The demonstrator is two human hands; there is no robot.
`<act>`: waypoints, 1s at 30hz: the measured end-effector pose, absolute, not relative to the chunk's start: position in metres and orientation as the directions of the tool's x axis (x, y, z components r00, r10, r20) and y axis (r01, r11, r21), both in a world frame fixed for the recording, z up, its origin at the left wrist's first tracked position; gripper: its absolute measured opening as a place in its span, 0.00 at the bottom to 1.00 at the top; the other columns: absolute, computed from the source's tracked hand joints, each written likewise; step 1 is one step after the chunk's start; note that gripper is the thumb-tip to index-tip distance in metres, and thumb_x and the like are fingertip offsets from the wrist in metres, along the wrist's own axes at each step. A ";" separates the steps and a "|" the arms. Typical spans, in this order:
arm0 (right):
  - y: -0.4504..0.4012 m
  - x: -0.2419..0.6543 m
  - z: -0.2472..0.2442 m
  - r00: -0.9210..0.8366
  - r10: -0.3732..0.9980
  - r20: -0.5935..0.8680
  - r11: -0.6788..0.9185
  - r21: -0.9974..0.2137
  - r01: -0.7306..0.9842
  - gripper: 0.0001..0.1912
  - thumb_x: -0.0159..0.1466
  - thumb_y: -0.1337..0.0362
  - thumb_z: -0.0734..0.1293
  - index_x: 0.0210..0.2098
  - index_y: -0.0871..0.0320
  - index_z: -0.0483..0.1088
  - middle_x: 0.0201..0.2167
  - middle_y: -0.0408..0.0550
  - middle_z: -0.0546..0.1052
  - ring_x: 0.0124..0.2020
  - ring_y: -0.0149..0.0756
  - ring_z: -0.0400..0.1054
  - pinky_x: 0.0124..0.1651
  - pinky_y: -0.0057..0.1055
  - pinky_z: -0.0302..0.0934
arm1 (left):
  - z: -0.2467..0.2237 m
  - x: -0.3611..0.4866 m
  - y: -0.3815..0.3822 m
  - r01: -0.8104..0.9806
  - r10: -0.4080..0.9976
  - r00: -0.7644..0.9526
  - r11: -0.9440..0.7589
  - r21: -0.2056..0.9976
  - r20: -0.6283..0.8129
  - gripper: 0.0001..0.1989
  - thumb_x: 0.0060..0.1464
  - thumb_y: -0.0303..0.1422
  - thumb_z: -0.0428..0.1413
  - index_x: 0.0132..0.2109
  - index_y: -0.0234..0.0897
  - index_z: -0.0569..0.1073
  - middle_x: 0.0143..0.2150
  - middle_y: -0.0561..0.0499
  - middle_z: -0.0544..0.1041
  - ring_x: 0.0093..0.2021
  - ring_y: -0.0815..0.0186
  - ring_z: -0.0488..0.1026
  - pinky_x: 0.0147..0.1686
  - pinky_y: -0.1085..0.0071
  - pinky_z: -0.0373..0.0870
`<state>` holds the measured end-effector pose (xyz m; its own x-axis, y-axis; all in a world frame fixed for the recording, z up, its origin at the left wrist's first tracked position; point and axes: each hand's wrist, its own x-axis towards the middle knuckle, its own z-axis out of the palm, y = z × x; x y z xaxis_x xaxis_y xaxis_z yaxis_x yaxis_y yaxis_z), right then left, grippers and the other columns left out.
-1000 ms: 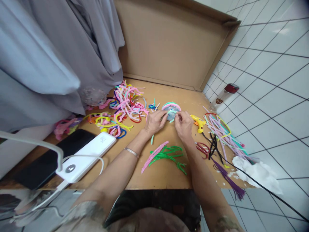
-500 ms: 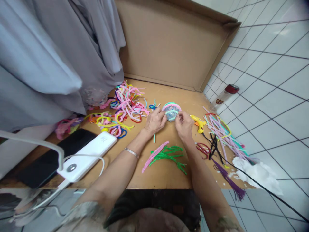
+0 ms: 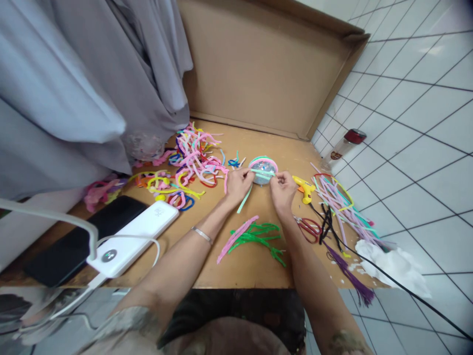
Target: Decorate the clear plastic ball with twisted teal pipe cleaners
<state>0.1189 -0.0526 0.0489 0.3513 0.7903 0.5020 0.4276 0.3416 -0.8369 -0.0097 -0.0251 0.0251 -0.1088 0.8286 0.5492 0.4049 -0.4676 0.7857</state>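
Note:
A mint-green pipe cleaner (image 3: 263, 173) is stretched between my two hands, its loose tail hanging down below the left one. My left hand (image 3: 239, 186) pinches it at the left, and my right hand (image 3: 283, 190) pinches its other end. Right behind the strand sits a round clear plastic piece (image 3: 258, 166), with pink and mint pipe cleaners along its far rim. Closer to me on the table lie green pipe cleaners (image 3: 254, 236) and a pink pipe cleaner (image 3: 236, 240).
A yellow glue gun (image 3: 305, 190), red-handled scissors (image 3: 310, 229) and a bundle of pipe cleaners (image 3: 334, 197) lie at the right. Leftward are a colourful pipe cleaner heap (image 3: 195, 153), a white power bank (image 3: 136, 239) and a black phone (image 3: 84, 241). Cardboard (image 3: 254, 69) stands behind.
The mint pipe cleaner, curved over the clear piece before, is now pulled straighter between my hands. Its loose tail has swung into view below my left hand.

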 end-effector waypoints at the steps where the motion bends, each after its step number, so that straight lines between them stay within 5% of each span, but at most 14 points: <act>1: -0.051 0.117 0.048 0.381 0.805 0.455 0.324 -0.875 0.360 0.02 0.52 0.65 0.60 0.24 0.54 0.61 0.15 0.35 0.63 0.18 0.28 0.58 0.23 0.25 0.53 | 0.026 -0.007 -0.026 0.332 0.856 -0.156 -0.425 0.842 0.493 0.15 0.52 0.32 0.48 0.18 0.37 0.61 0.17 0.55 0.57 0.22 0.70 0.57 0.26 0.73 0.53; 8: -0.049 0.106 0.048 0.415 0.865 0.283 0.272 -0.958 0.085 0.03 0.50 0.65 0.60 0.25 0.54 0.59 0.13 0.32 0.62 0.13 0.25 0.53 0.17 0.23 0.46 | 0.033 0.001 -0.030 0.042 0.918 -0.241 -0.315 0.948 0.315 0.13 0.48 0.30 0.48 0.17 0.36 0.60 0.16 0.56 0.57 0.21 0.72 0.55 0.23 0.75 0.52; 30: -0.052 0.105 0.045 0.451 0.854 0.259 0.248 -0.965 0.085 0.03 0.49 0.67 0.60 0.25 0.54 0.59 0.13 0.33 0.63 0.14 0.27 0.57 0.17 0.24 0.49 | 0.044 0.014 -0.040 -0.368 0.972 -0.226 -0.151 0.917 0.069 0.11 0.48 0.28 0.49 0.20 0.37 0.62 0.14 0.59 0.59 0.15 0.76 0.55 0.17 0.77 0.51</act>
<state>0.1045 -0.0519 0.0450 0.4507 0.8542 0.2593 0.0849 0.2482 -0.9650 0.0141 -0.0397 0.0440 -0.2256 0.9718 0.0691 -0.3683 -0.1507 0.9174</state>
